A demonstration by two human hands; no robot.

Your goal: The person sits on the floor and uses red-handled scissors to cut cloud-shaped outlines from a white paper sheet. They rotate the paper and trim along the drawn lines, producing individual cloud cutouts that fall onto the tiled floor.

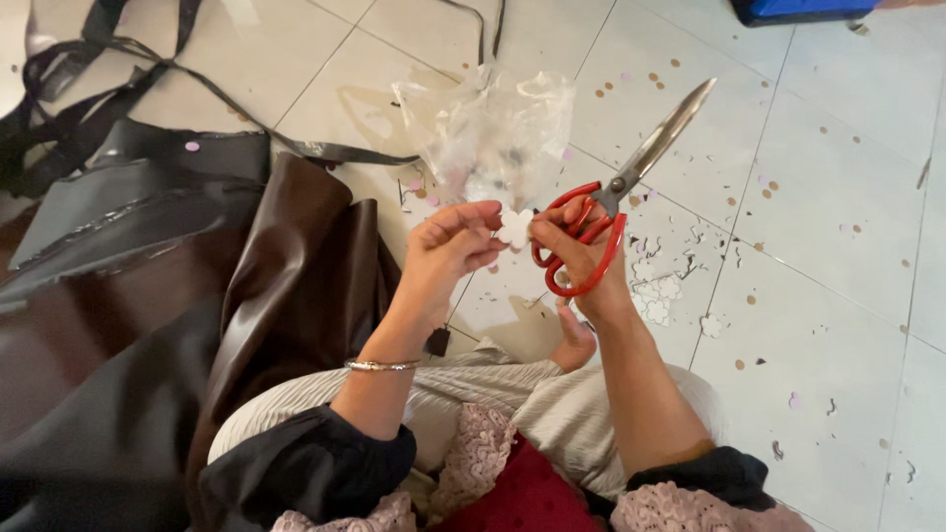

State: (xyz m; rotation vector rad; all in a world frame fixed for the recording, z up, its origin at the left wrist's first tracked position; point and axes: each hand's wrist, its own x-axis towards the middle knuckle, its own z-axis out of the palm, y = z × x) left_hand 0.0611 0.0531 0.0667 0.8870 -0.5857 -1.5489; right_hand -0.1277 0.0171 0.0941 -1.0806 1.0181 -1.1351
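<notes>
Several dark brown & black leatherette sheets (148,286) piled at left on pale tiled floor (838,197), crumpled clear plastic bag (493,128) ahead, red-handled steel scissors (621,187) gripped shut in right hand (581,258), left hand (448,246) pinching small white flower-shaped cutout (515,228) w/ right fingertips.

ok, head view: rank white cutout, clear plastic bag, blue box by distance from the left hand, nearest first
From the left hand:
1. White cutout, pinched at its fingertips, touching.
2. Clear plastic bag, on the floor just beyond the hand.
3. Blue box, far off at the top right edge.
</notes>
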